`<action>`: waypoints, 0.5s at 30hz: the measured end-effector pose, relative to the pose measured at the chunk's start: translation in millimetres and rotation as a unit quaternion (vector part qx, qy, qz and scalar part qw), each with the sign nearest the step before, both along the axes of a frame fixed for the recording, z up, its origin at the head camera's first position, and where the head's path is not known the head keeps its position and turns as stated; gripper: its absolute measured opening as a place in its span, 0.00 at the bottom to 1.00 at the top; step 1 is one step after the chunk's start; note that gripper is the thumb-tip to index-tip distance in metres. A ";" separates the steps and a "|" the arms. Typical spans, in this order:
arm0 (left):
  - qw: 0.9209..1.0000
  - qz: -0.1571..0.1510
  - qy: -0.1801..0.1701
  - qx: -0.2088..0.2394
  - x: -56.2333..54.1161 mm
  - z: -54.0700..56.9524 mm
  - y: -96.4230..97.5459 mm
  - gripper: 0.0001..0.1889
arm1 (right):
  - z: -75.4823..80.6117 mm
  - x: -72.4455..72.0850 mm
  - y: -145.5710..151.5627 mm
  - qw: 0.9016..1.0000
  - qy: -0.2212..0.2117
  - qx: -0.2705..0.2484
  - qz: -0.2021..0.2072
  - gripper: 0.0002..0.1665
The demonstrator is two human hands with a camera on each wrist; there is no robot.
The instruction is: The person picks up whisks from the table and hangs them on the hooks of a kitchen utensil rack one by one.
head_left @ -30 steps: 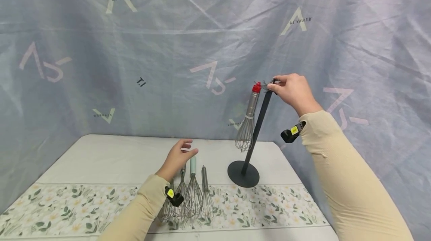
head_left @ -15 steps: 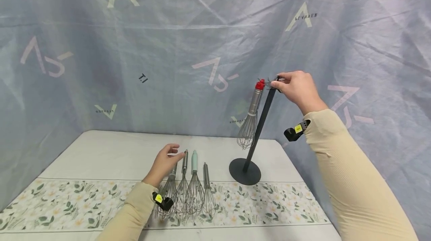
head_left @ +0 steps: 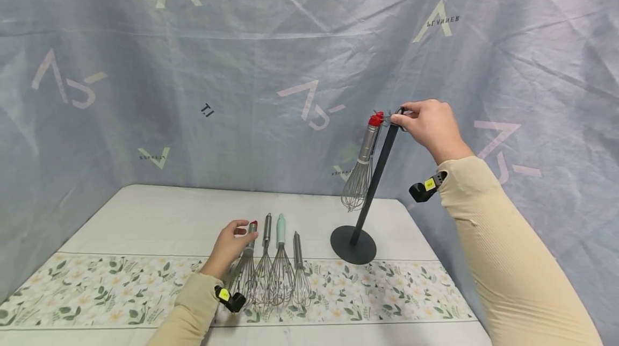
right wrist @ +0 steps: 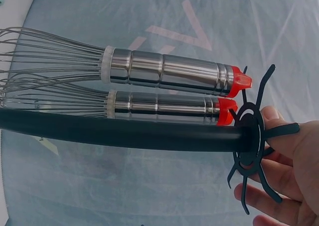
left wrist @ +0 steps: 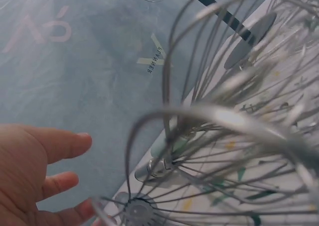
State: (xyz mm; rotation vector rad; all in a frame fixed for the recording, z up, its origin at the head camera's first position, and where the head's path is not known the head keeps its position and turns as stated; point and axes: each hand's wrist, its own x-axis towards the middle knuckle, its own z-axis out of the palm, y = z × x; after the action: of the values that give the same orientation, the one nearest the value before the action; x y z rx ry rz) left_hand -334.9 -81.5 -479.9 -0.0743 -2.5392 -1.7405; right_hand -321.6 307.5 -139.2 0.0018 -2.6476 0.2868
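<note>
My right hand [head_left: 432, 130] grips the top of a black hook stand [head_left: 380, 166], finger and thumb at its ring of hooks [right wrist: 259, 136]. Hanging from that ring, in the right wrist view, are a larger whisk [right wrist: 172, 70] and a second whisk [right wrist: 167, 108], both steel-handled with red ends. On the table, my left hand [head_left: 228, 246] is at the handle of another red-tipped whisk [head_left: 251, 238], thumb and fingers apart on either side; the left wrist view shows them spread [left wrist: 30, 181]. To its right lie a steel whisk [head_left: 267, 230], a mint-handled whisk [head_left: 281, 230] and a smaller steel whisk [head_left: 297, 249].
The stand's round black base [head_left: 353, 245] rests on the white table [head_left: 184, 217], right of the whisks. A floral strip [head_left: 121, 292] crosses the table. Behind hangs a grey-blue printed cloth [head_left: 242, 66].
My left hand has moved left and down, from over the mint-handled whisk to beside the leftmost whisk's handle. The right hand keeps its hold on the stand's top. The view has shifted slightly.
</note>
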 end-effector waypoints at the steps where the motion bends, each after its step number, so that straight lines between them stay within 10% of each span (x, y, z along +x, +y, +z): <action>1: 1.000 0.004 -0.004 -0.003 0.4 -1.0 0.0 0.29 | 0.0 0.0 0.3 1.000 0.002 0.000 0.000 0.36; 15: 0.998 0.013 -0.063 -0.023 6.1 -9.2 1.0 0.31 | -2.1 0.3 1.6 1.000 0.012 0.005 0.000 0.37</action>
State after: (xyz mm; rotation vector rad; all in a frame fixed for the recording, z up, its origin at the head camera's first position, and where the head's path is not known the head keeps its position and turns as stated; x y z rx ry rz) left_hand -328.9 -80.5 -489.1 0.0691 -2.6537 -1.7306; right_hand -321.3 309.0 -141.3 0.0091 -2.6247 0.2730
